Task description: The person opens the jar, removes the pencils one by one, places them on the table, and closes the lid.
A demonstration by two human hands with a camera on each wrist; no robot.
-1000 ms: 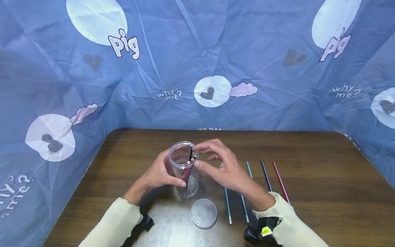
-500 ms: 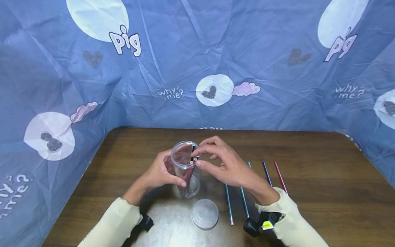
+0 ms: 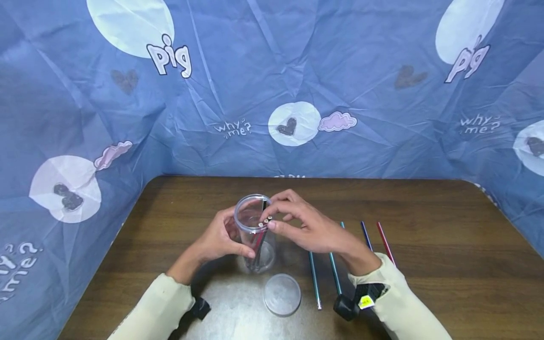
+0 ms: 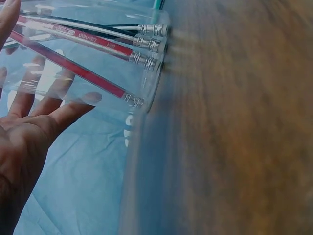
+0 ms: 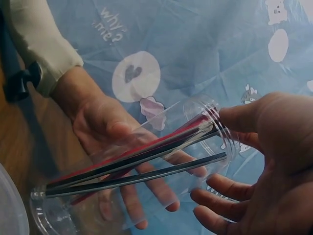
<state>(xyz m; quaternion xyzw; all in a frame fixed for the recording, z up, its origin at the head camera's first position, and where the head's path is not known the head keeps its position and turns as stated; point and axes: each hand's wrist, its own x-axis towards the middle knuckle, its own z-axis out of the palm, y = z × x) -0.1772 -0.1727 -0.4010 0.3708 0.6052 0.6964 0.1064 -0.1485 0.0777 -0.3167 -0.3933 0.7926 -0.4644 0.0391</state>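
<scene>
In the head view my left hand [image 3: 223, 238] holds a clear plastic jar [image 3: 236, 218], tilted a little. Several pencils [image 3: 258, 240], red and black, stand inside, leaning to the right side; the left wrist view shows red pencils [image 4: 73, 68] with metal ends at one end of the jar. My right hand [image 3: 310, 229] is at the mouth, pinching the pencil ends between index finger and thumb at the rim. From the right wrist, a dark pencil [image 5: 146, 174] lies a little apart from the bunch, while the right hand's other fingers [image 5: 222, 208] are outside the jar.
A round translucent lid [image 3: 282, 295] lies on the brown wooden table [image 3: 459, 264] in front of the jar. Right of it lie two teal pencils [image 3: 315, 281], a blue pencil [image 3: 366, 235] and a red pencil [image 3: 386, 243], partly hidden by my right arm. A blue printed cloth [image 3: 212, 156] hangs behind.
My right index finger has moved from the jar's rim down over the pencil ends in the mouth. The left hand keeps its hold, and the pencils on the table lie as before.
</scene>
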